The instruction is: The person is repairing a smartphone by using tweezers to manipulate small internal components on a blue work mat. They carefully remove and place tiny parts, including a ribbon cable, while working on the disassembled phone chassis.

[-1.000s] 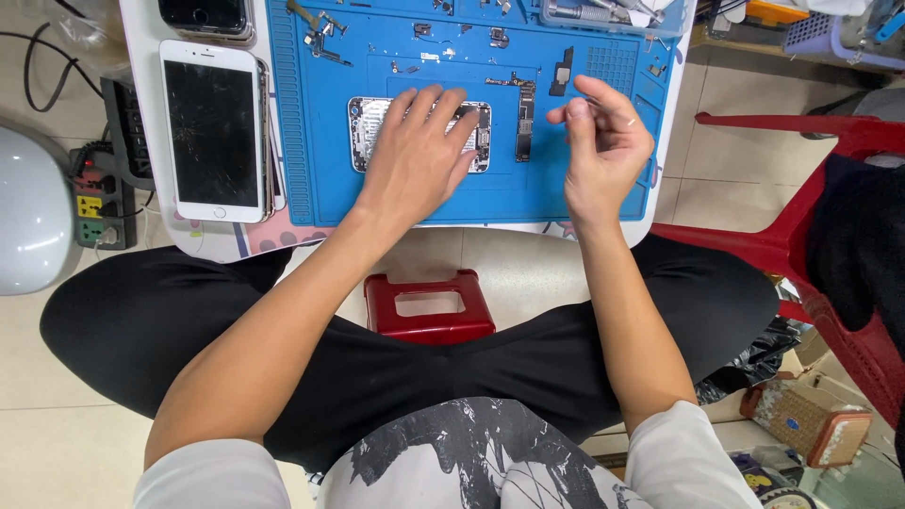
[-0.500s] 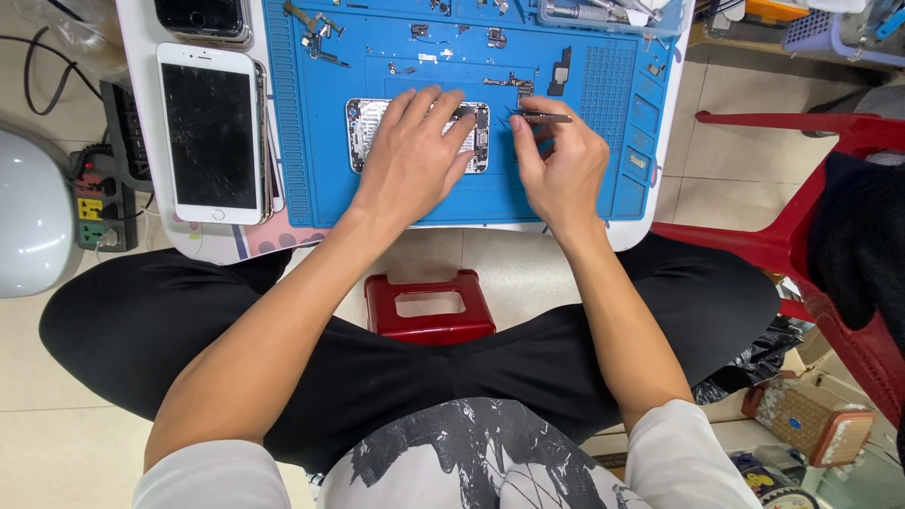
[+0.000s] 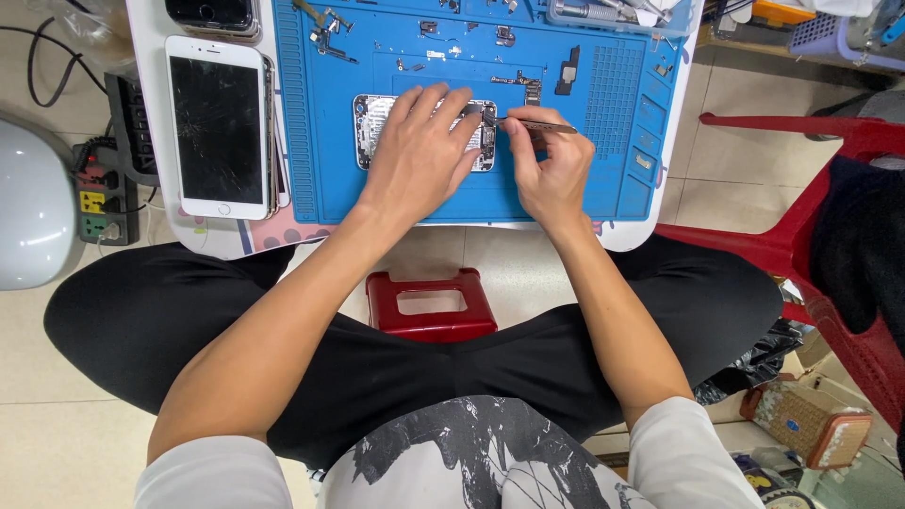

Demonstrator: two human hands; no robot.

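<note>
An opened phone body (image 3: 370, 127) lies flat in the middle of a blue work mat (image 3: 622, 123). My left hand (image 3: 419, 155) rests palm down on it, fingers spread, covering most of it. My right hand (image 3: 550, 170) sits just right of the phone and pinches metal tweezers (image 3: 533, 123), whose tips reach the phone's right edge. Small loose phone parts (image 3: 528, 90) lie on the mat behind the hands.
A white phone with a cracked dark screen (image 3: 220, 127) lies at the left of the small white table (image 3: 156, 94). A power strip (image 3: 99, 203) and a grey dome (image 3: 33, 203) sit on the floor at left. A red stool (image 3: 429, 303) stands between my legs, a red chair (image 3: 801, 236) at right.
My right hand has come down and left from the mat's right side, bringing the tweezers' tips to the phone's right edge. My left hand has stayed on the phone.
</note>
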